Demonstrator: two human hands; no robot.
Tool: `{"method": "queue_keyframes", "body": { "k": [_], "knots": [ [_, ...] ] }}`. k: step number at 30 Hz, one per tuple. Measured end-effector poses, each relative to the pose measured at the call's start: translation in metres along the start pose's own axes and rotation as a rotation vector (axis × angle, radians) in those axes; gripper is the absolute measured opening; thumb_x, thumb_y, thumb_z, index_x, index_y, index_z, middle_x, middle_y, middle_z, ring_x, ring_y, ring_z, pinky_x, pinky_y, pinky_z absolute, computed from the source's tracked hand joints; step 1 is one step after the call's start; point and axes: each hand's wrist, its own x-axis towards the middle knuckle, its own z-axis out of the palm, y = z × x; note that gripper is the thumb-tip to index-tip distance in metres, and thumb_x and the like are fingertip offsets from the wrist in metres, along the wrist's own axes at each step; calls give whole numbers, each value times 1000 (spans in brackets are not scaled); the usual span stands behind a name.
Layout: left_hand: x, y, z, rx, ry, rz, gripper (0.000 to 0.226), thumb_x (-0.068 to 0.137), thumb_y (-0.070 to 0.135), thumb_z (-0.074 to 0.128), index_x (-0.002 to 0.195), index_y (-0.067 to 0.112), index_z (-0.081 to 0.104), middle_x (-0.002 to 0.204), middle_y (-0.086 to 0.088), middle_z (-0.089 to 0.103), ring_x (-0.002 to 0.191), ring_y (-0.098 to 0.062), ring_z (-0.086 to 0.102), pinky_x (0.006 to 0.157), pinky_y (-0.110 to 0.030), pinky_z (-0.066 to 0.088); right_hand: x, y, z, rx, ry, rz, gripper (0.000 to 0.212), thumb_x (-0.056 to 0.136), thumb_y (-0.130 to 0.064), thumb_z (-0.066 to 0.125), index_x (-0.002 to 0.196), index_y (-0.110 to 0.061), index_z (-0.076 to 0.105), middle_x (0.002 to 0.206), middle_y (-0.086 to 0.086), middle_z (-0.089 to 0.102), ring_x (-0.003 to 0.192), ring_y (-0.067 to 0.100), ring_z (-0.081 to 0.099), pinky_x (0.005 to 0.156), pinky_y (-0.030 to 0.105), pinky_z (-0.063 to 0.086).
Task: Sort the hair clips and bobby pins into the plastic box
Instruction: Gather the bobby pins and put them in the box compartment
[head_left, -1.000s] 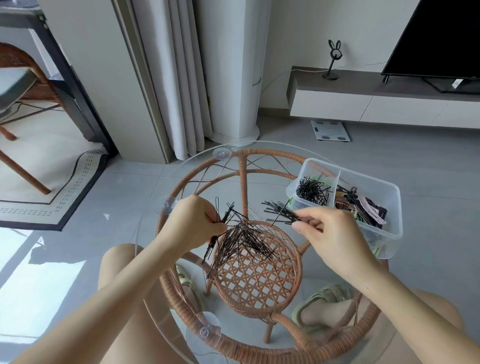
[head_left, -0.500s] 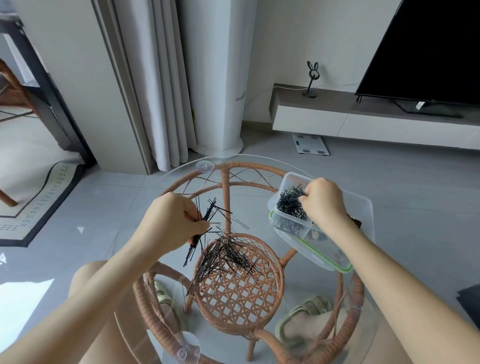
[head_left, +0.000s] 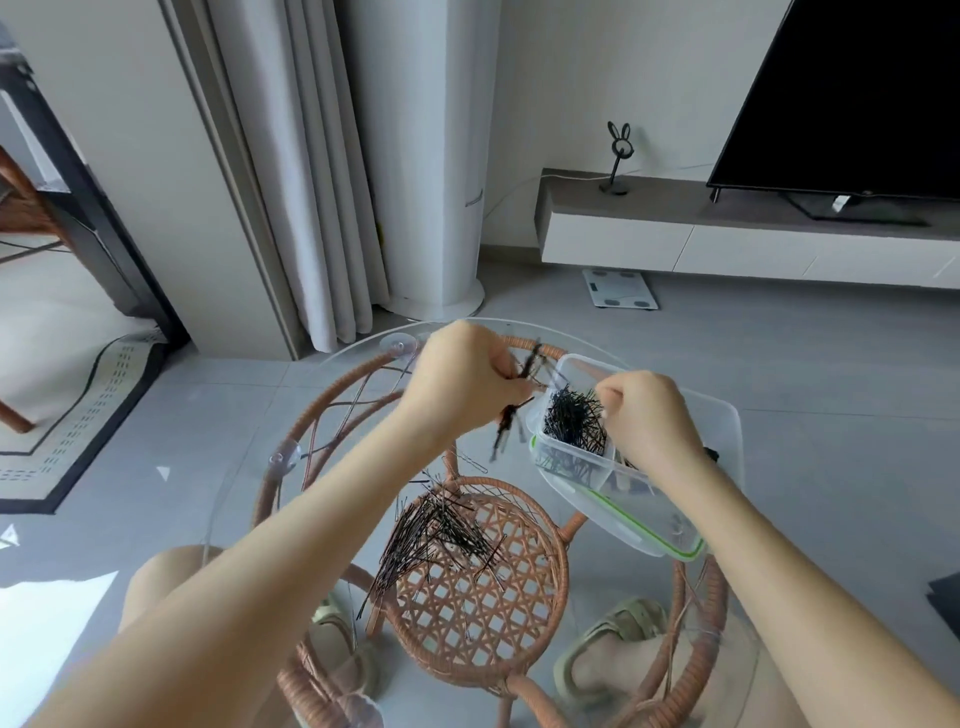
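Two hands up at the box (head_left: 722, 426) right now. Left hand (head_left: 462, 379) is pinching a bunch of pins (head_left: 519, 400) just beside the box's left wall, blurry though. Right hand (head_left: 644, 415) sits curled over the box; can't tell if it's gripping anything. Box already has pins in its left compartment (head_left: 574, 421). Big loose pile (head_left: 436, 535) lies on the glass table (head_left: 249, 499).

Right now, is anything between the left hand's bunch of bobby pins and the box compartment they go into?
Nothing visible blocks it. The left hand holds its bobby pins beside the plastic box; the right hand hovers over that pin compartment's right side.
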Motion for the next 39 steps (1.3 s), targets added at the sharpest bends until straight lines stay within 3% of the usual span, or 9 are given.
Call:
{"method": "queue_keyframes", "body": {
  "k": [3,9,13,20,24,28,31,35,39],
  "knots": [
    [29,21,30,-19,-17,30,17,76,16,68,71,1,72,71,-17,73,61,-26,65,57,-27,53,-8,21,-15,53,122,29,29,87,-1,44,65,-3,63,62,12,58,59,31,50,55,34,40],
    [66,31,96,221,-106,4,30,80,-1,60,55,3,44,65,-12,58,71,-31,60,58,-29,46,-15,54,-23,62,187,23,22,87,-2,48,74,3,65,77,19,69,76,36,60,66,35,46],
    [68,34,120,351,-268,35,11,85,1,58,95,0,60,101,-16,65,91,-29,62,64,-28,41,-16,62,-19,89,181,44,21,88,-4,49,81,-1,69,81,11,71,82,33,62,67,27,41],
    [73,38,88,558,-496,145,49,87,42,57,75,-6,59,64,-3,57,74,-23,55,75,-26,47,-19,49,-15,126,188,-14,20,88,-9,53,80,-2,69,73,16,69,70,33,62,64,34,50],
    [75,26,60,474,-385,177,34,92,25,50,99,-3,69,98,-17,72,93,-29,68,88,-39,52,-24,33,-17,149,198,-23,18,86,-10,54,79,-1,67,76,21,69,76,36,63,67,41,54],
    [62,-1,32,333,-176,138,33,93,20,44,93,-1,68,94,-19,69,84,-31,64,72,-32,50,-39,11,-17,244,205,-94,15,87,-10,57,86,-7,72,80,9,73,71,21,66,68,31,54],
    [23,-55,25,292,-53,150,38,97,28,37,95,3,66,95,-15,69,81,-28,63,67,-31,46,-72,-6,9,340,10,-235,22,89,-15,55,106,-8,67,98,2,71,78,2,62,72,1,45],
    [-29,-131,37,276,-135,44,51,98,42,19,129,20,53,141,3,49,134,-21,39,113,-48,26,-95,-13,70,352,-277,-242,45,96,-30,41,138,-14,38,144,2,42,133,12,36,113,32,29],
    [-44,-153,66,152,-73,-82,52,99,40,13,143,21,31,151,2,31,145,-18,12,119,-37,-1,-58,-29,114,275,-308,-159,54,99,-33,31,146,-11,16,156,9,14,144,20,7,118,34,5]
  ]
}}
